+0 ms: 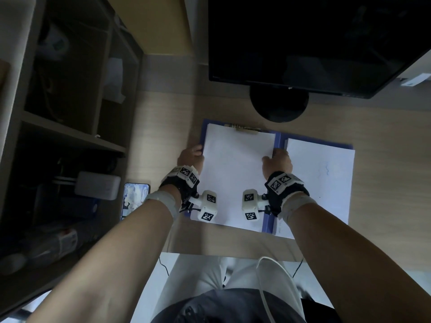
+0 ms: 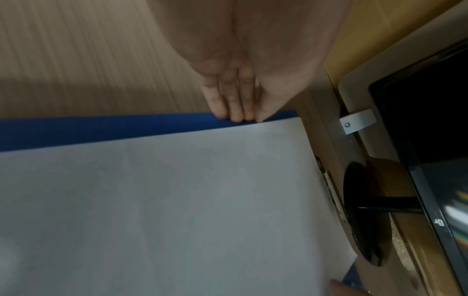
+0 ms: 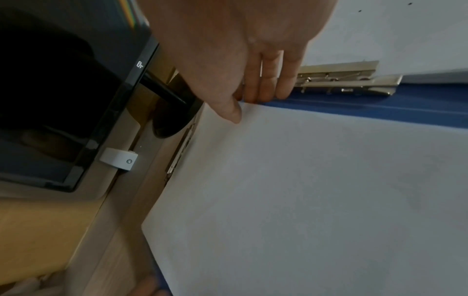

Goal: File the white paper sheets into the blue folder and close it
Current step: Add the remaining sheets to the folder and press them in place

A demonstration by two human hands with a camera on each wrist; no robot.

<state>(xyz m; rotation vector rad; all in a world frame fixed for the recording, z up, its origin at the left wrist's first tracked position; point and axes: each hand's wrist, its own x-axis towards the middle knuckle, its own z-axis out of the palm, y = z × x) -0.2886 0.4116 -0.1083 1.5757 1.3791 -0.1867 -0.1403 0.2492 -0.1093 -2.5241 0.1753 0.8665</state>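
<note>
The blue folder (image 1: 268, 220) lies open on the wooden desk. A stack of white paper sheets (image 1: 235, 173) lies on its left half, its top edge at the metal clip (image 1: 245, 129). Another white sheet (image 1: 319, 183) covers the right half. My left hand (image 1: 191, 155) has straight fingers (image 2: 235, 108) touching the stack's left edge over the blue cover (image 2: 101, 130). My right hand (image 1: 277, 160) holds the stack's right edge by the spine, thumb (image 3: 233, 112) on top of the paper (image 3: 316, 190) and fingers at its edge. A second clip (image 3: 349, 80) sits on the right half.
A black monitor (image 1: 303, 43) on a round stand (image 1: 278, 106) rises just behind the folder. A phone (image 1: 135, 199) lies at the desk's left edge. Dark shelves (image 1: 70, 113) with clutter stand to the left. The desk's front edge runs close below the folder.
</note>
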